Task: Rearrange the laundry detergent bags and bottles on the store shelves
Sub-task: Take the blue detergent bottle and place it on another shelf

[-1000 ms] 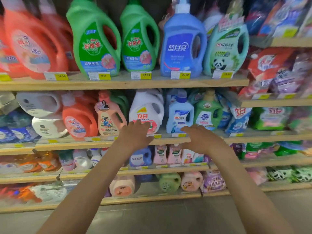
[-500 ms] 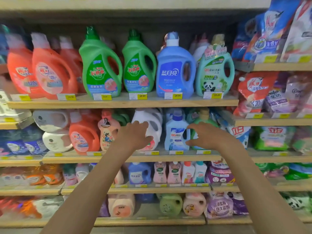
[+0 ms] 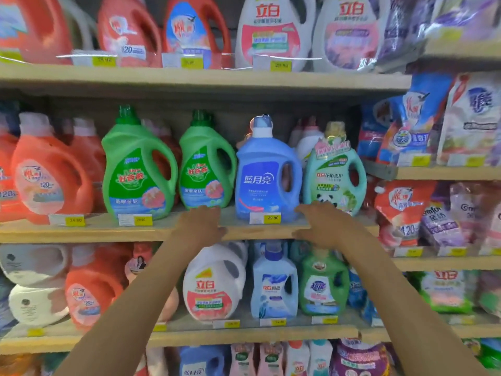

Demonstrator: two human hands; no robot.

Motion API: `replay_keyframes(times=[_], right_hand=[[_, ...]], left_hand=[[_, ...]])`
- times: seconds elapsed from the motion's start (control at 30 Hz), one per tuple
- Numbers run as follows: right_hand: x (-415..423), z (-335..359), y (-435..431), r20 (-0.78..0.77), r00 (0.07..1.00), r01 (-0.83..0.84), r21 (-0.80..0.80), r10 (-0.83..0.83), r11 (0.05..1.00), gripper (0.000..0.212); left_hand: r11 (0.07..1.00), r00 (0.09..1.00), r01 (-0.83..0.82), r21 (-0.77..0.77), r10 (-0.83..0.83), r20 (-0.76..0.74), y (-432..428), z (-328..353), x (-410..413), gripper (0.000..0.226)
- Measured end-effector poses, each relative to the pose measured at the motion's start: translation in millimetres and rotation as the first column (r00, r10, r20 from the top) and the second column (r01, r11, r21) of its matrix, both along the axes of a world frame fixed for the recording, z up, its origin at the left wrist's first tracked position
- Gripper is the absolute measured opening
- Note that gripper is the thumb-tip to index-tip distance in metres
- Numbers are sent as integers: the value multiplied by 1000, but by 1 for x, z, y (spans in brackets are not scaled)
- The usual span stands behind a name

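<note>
Head view, the only one.

- Blue bottle [image 3: 267, 180] stands upright at the front edge of the middle shelf [image 3: 81, 232], long axis vertical, handle on its right side, white cap on top. A yellow price tag [image 3: 267, 217] covers its foot.
- Neighbours: green bottle [image 3: 206, 172] just beside it on the left, mint panda bottle [image 3: 334, 180] just beside it on the right. Little free room on either flank.
- Left hand [image 3: 202, 226] is at the shelf edge below the gap between the green and blue bottles. Its fingers are loosely extended and it holds nothing.
- Right hand [image 3: 322, 223] is at the shelf edge, fingertips at the foot of the gap between the blue and mint bottles. It is open and empty too.
- Whether either hand touches the shelf edge or a bottle, cannot tell.
- Key relation: the blue bottle lies up and forward, between the two hands, about equally near each. Likely a two-handed take, though a neighbouring bottle may be the target.
- It looks like rigid plastic, large and probably heavy.
</note>
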State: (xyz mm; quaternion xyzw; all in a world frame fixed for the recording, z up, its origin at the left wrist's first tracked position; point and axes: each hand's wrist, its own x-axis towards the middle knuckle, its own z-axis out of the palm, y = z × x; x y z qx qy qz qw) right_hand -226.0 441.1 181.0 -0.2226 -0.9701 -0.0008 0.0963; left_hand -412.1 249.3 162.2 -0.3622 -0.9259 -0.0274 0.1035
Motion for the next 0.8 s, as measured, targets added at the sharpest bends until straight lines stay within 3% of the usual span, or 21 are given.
replay_keyframes(times=[0.3, 0.53, 0.63, 0.8], right_hand=[[-65, 38, 58, -184, 983, 53, 143, -26, 988, 50], [-105, 51, 94, -342, 939, 49, 260, 45, 964, 69], [-123, 52, 111, -379, 920, 3, 259, 98, 966, 74], [-148, 51, 130, -397, 904, -126, 113, 161, 986, 92]], left_hand=[[949, 987, 101, 298, -59, -146, 66, 13, -56, 61], [892, 981, 168, 420, -108, -163, 106, 7, -91, 81], [872, 985, 173, 458, -141, -104, 119, -1, -105, 88], [755, 916, 235, 612, -383, 120, 139, -15, -125, 115]])
